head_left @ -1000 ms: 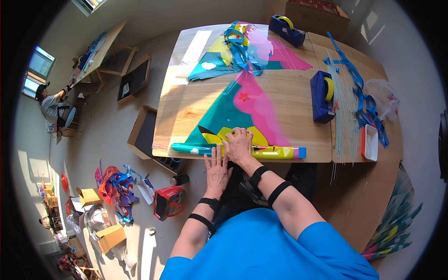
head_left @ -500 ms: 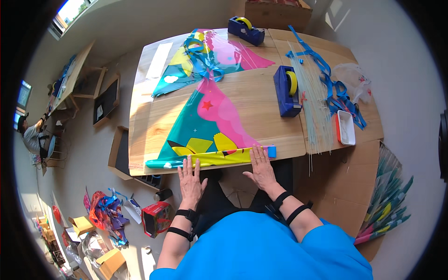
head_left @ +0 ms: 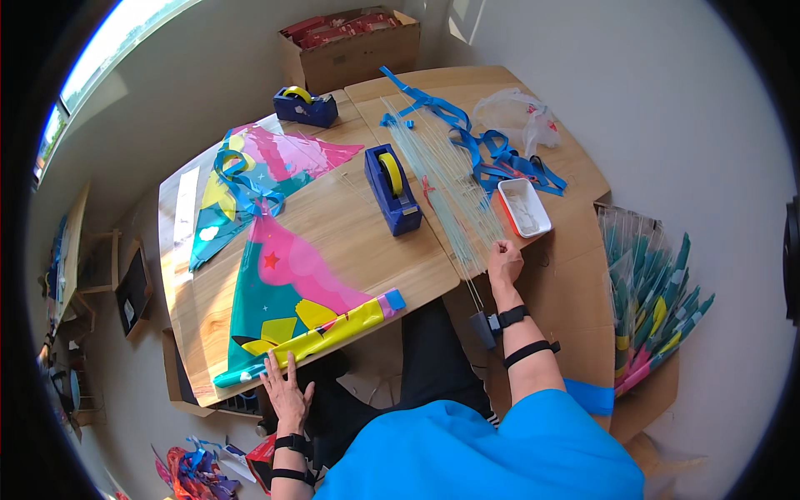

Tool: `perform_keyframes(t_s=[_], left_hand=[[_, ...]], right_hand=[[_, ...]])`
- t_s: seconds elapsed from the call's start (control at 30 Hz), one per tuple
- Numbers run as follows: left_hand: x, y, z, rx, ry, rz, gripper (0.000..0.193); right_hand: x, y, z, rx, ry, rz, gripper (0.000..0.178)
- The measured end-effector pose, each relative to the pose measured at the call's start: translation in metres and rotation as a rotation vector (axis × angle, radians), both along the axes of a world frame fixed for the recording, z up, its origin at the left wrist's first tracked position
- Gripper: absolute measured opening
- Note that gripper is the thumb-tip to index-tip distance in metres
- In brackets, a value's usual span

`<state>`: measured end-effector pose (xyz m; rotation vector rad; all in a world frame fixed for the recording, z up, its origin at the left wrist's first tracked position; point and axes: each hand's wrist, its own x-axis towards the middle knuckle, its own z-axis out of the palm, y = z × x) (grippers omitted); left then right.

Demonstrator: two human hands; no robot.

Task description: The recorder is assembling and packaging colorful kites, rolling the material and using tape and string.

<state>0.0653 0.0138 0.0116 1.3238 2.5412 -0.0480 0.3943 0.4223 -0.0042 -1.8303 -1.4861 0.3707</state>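
Kite (head_left: 292,292) stays pinned by the flat, open left hand (head_left: 286,392); right hand (head_left: 504,260) has jumped centre-right, pinching thin rods (head_left: 450,200).

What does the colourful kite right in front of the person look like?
The kite is a flat triangle of thin, shiny plastic sheet, teal on one side and pink on the other, with a red star and yellow shapes. Its near edge is a yellow band with pink and blue at one end. It lies spread on the wooden table, the band along the table's near edge. The left hand presses flat on that edge. Another kite lies beyond its tip.
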Motion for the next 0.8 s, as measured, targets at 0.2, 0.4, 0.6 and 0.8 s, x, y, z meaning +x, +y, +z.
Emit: perform_keyframes(t_s=[0.2,0.4,0.6,0.8], left_hand=[[0.001,-0.002,-0.004,0.038,-0.02,-0.01,0.096],[-0.002,-0.001,-0.008,0.022,-0.032,-0.021,0.099],[-0.003,-0.008,-0.011,0.006,-0.038,-0.006,0.101],[-0.003,-0.004,-0.007,0.026,-0.041,-0.013,0.101]], right_hand=[[0.084,-0.019,-0.056,-0.207,0.208,-0.113,0.016],[0.065,-0.017,-0.066,-0.159,0.24,-0.214,0.024],[0.024,-0.014,-0.034,-0.162,0.041,-0.111,0.026],[0.026,-0.013,-0.045,-0.139,-0.188,0.085,0.015]])
